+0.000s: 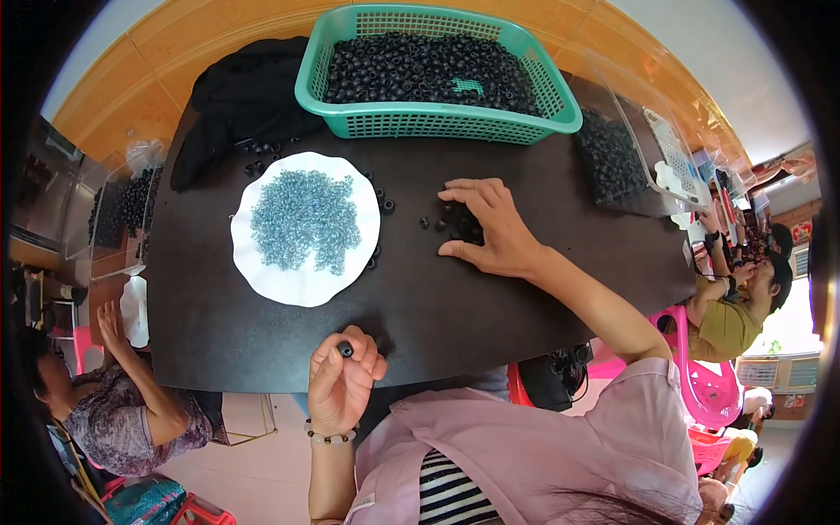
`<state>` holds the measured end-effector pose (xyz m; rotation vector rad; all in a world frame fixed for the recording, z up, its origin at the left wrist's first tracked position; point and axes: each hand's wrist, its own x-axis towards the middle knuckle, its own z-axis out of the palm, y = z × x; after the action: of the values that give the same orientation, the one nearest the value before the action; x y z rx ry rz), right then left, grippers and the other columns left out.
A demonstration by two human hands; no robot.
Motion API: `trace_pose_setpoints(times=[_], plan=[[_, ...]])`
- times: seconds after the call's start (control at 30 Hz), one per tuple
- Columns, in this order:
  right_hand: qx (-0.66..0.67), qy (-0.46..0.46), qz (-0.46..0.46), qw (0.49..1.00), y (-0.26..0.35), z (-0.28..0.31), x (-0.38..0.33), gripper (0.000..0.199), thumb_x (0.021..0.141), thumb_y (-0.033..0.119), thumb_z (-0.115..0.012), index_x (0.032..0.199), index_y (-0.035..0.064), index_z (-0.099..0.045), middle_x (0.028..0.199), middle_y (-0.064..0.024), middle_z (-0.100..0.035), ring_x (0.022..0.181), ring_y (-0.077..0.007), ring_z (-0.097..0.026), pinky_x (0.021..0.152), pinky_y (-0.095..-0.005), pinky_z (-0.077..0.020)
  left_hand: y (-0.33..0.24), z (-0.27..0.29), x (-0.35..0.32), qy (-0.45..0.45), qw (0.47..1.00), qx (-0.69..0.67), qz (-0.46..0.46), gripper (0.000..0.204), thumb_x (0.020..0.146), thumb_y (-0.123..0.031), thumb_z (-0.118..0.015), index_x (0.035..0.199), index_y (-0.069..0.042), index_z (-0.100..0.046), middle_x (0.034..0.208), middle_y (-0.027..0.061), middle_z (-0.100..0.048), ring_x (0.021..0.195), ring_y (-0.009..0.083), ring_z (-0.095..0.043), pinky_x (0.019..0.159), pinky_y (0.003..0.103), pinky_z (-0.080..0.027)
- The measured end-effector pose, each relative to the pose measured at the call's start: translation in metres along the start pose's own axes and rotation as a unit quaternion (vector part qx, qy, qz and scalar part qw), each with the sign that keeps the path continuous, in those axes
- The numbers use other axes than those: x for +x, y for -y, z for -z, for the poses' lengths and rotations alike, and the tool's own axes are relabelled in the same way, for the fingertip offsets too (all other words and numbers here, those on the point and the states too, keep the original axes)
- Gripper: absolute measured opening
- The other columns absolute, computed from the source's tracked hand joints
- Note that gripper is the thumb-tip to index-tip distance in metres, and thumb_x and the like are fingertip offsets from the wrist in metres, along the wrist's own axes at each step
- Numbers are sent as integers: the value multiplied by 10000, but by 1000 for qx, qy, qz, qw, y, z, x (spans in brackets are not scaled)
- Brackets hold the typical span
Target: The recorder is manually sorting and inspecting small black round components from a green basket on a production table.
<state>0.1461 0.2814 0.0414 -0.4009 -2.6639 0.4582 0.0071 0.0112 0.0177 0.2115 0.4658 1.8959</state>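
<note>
Between the thumb and fingers of my left hand, near the table's front edge, is a small black ring-shaped piece with a hole in its middle. My right hand rests on the table, thumb and fingers spread in a curve around a few loose black pieces; its palm side is partly hidden. Left of it stands a white wavy-edged plate heaped with small clear bluish rings. More black pieces lie along the plate's right edge.
A green basket full of black pieces stands at the back of the dark table. Black cloth lies back left. A clear bin of black pieces stands right. One person sits left, another right.
</note>
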Motion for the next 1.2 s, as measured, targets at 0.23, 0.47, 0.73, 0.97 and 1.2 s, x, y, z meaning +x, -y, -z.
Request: trace_pose_setpoints(times=[0.23,0.47,0.73,0.97,1.2], plan=[[128,33,-38,991,-14,11,-8,699,785,349,-758,1357,73,-466,1448,-141,-420,1293,-285,-412,1079,-400,-297,2,1,0,-11,1000,2,-10,248,942,-235,-585,952,11,-619,868,45,-473,779,160,-451,640,312,-395],[390,-7,-113,914,-32,12,-10,586,996,448,-420,1370,-3,-434,1452,-129,-414,1370,-245,-348,1137,-372,-244,2,-1,2,5,1000,28,2,237,965,-255,-549,960,-19,-571,859,21,-385,783,145,-368,659,283,-355],[399,-39,-149,904,-36,26,-10,454,995,327,-495,1316,6,-509,1385,-109,-492,1244,-201,-483,1072,-359,-360,2,-2,0,5,1000,28,-6,232,969,-250,-537,965,-20,-564,867,26,-393,785,148,-369,668,293,-361],[342,-98,-134,925,-25,75,36,193,955,157,-575,1035,-7,-638,992,-71,-683,781,-82,-607,690,-221,-513,1,-1,-2,7,1000,17,-10,229,968,-246,-535,970,-19,-569,862,28,-396,786,152,-370,673,296,-361],[207,4,-237,949,-136,94,145,160,843,90,-630,951,-11,-690,854,-79,-693,745,-118,-637,645,-269,-527,1,-8,2,-13,1000,12,-5,228,961,-252,-547,958,-27,-575,848,26,-389,773,152,-363,663,297,-354]])
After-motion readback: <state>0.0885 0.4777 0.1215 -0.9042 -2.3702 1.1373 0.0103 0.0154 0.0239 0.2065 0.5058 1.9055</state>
